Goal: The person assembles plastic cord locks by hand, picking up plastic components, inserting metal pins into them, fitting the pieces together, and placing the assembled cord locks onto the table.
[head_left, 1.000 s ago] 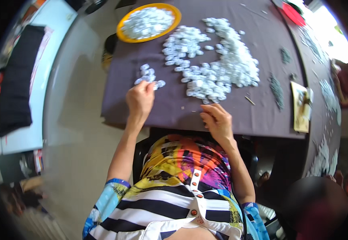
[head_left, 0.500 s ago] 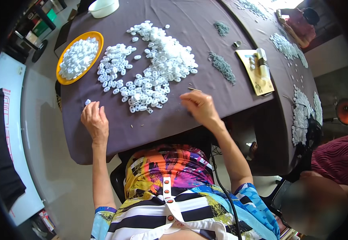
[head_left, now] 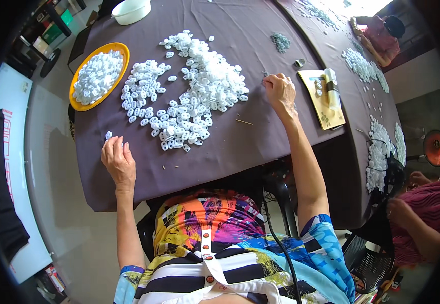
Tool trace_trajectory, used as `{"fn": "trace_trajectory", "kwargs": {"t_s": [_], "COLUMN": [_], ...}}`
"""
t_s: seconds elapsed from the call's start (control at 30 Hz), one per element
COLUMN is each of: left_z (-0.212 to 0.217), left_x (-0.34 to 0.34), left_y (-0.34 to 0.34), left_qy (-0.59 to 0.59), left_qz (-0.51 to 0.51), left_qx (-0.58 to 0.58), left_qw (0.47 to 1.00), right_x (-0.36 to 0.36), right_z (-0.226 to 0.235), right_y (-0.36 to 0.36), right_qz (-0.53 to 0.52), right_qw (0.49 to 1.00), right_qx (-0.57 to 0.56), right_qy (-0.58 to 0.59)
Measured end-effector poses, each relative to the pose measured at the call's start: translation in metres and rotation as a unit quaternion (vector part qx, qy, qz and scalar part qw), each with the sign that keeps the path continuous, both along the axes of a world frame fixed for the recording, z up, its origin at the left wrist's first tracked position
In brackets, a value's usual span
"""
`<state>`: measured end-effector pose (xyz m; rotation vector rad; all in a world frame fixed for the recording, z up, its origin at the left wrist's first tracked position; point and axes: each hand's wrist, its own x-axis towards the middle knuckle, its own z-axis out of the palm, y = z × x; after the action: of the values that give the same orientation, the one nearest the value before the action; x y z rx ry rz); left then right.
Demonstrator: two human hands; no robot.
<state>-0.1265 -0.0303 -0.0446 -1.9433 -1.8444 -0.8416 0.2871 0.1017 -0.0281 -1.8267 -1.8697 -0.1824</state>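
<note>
At the left of the table my left hand (head_left: pixel 118 161) is closed, its fingertips pinching a small white plastic piece (head_left: pixel 108 135). My right hand (head_left: pixel 280 93) reaches over a pile of small grey parts (head_left: pixel 265 73), most of which it hides. Its fingers are curled together at the pile; whether they hold a part cannot be seen. Between my hands spreads a large heap of white oval two-holed pieces (head_left: pixel 215 76), with a smaller cluster (head_left: pixel 141 86) to its left. A thin brownish stick (head_left: pixel 244 121) lies on the cloth right of the heap.
An orange plate (head_left: pixel 72 99) heaped with white pieces stands at the left, a white tub (head_left: pixel 131 12) behind it. Another grey pile (head_left: pixel 281 43) lies far right, near a yellow pad (head_left: pixel 326 109) with a clear bottle (head_left: pixel 333 88). Two other people sit at the adjoining table.
My right hand has moved right and away from me, from beside the stick to the grey pile. My left hand has stayed nearly in place with the white piece.
</note>
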Motion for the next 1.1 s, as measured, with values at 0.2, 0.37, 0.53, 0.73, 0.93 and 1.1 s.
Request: {"fn": "trace_trajectory", "kwargs": {"t_s": [0.2, 0.37, 0.53, 0.73, 0.93, 1.1], "left_z": [0.001, 0.0, -0.001, -0.004, -0.004, -0.003], "left_x": [0.001, 0.0, -0.003, -0.004, -0.004, -0.002], "left_y": [0.0, 0.001, -0.002, 0.0, 0.0, 0.001], "left_qy": [-0.014, -0.017, -0.015, -0.013, -0.014, -0.013], "left_qz": [0.014, 0.006, 0.015, 0.013, 0.012, 0.014], "left_qx": [-0.015, -0.006, -0.009, -0.007, -0.01, -0.007], "left_qw": [1.0, 1.0, 1.0, 1.0, 1.0, 1.0], "right_x": [0.002, 0.003, -0.001, 0.001, -0.003, -0.003], "right_z": [-0.001, -0.006, -0.004, -0.007, -0.006, -0.009], "right_y": [0.012, 0.013, 0.006, 0.001, -0.004, -0.01], "right_qz": [-0.031, 0.032, 0.041, 0.063, 0.063, 0.073], "right_qw": [0.996, 0.988, 0.979, 0.983, 0.983, 0.985], "right_qx": [-0.055, -0.005, 0.024, 0.046, 0.039, 0.05], "right_qy": [-0.058, -0.149, -0.198, -0.167, -0.168, -0.145]}}
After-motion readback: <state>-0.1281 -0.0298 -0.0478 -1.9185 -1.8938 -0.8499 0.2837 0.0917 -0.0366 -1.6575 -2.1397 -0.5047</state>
